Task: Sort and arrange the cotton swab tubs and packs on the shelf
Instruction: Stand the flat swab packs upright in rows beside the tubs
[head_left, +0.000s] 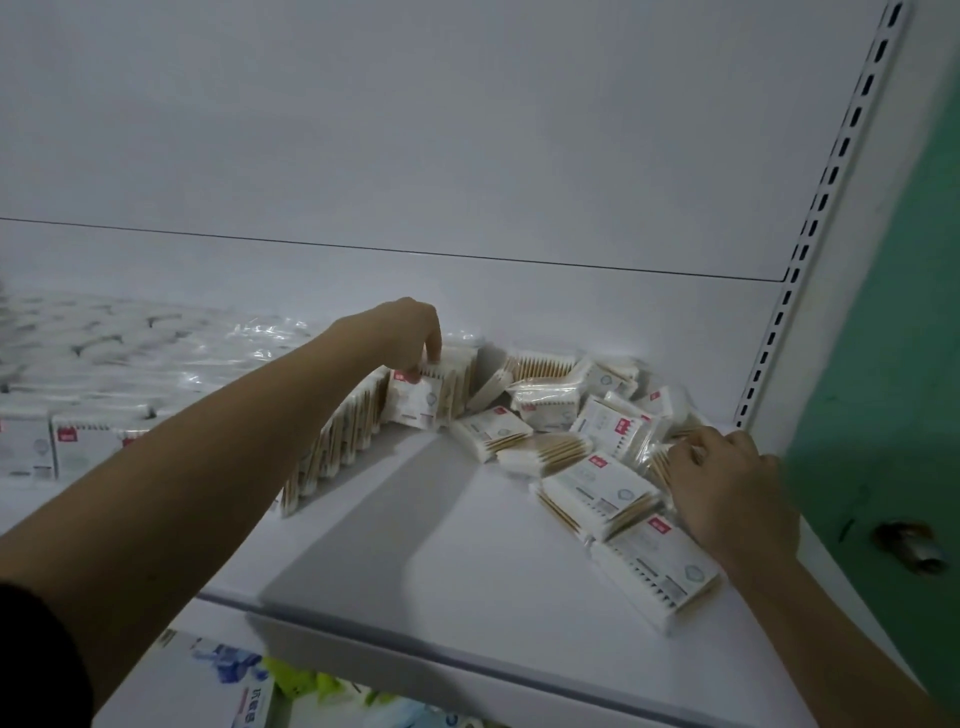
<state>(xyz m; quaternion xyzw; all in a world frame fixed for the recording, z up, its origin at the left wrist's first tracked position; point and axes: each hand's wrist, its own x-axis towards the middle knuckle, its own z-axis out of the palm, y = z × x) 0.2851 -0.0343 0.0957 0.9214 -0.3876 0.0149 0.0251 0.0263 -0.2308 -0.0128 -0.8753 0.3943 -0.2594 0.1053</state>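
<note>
**Lining Up the Swab Packs, With a Pile Left to Go**

Sorting the cotton swab packs is partly done, we think. A neat row of packs (337, 441) stands on edge on the white shelf (415, 545), running from near the front back toward the wall. More packs (62, 441) stand side by side at the far left.

Our left hand (410, 332) reaches to the back end of the row. Its fingers curl down and pinch the top of the end pack (415, 397), which stands upright and touches the row.

Our right hand (727, 493) is on the right side of the shelf. It lies on top of the messy pile (571, 415) with its fingers bent over a pack (657, 460) near the shelf's edge. We think it is grabbing that pack, but the fingertips are partly hidden, so we are not sure.

The pile is what is left. Lots of packs lie flat, tipped, or on top of each other, from the back wall to the front right corner. One pack (660, 571) lies flat just by our right wrist.

We see no tubs for sure. Blurry white wrapped things (130, 338) sit behind the left packs, and we cannot tell what they are.

So one row is made, and the big pile needs to be stood up.
</note>
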